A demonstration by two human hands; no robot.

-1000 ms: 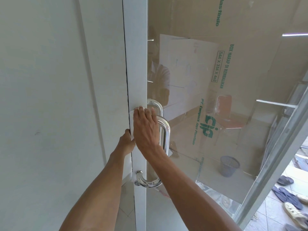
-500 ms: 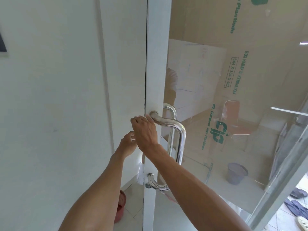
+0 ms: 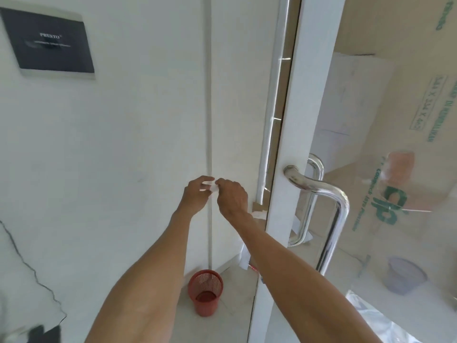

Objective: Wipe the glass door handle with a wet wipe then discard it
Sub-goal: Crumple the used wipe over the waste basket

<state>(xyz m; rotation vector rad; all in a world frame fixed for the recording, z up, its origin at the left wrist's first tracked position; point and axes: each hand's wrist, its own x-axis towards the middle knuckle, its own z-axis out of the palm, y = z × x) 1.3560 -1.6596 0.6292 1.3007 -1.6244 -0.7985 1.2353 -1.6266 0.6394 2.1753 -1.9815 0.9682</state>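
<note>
A chrome tube door handle [image 3: 321, 194] stands on the white frame of the glass door [image 3: 291, 169] at the right. Both hands are off it, out in front of the white wall to its left. My left hand [image 3: 196, 195] and my right hand [image 3: 232, 195] meet fingertip to fingertip and pinch a small white wet wipe [image 3: 211, 188] between them. Only a sliver of the wipe shows. A red mesh waste basket [image 3: 205, 293] stands on the floor below the hands, near the wall's corner.
The door is ajar, with a gap along its left edge. A dark sign [image 3: 49, 43] hangs on the wall at upper left. Cardboard with green print [image 3: 408, 120] lies behind the glass, and a grey basket reflection [image 3: 405, 276] shows low on it.
My right hand has left the top of the handle and moved left to join the left hand. The view has swung left and down, bringing the red basket and the sign into sight.
</note>
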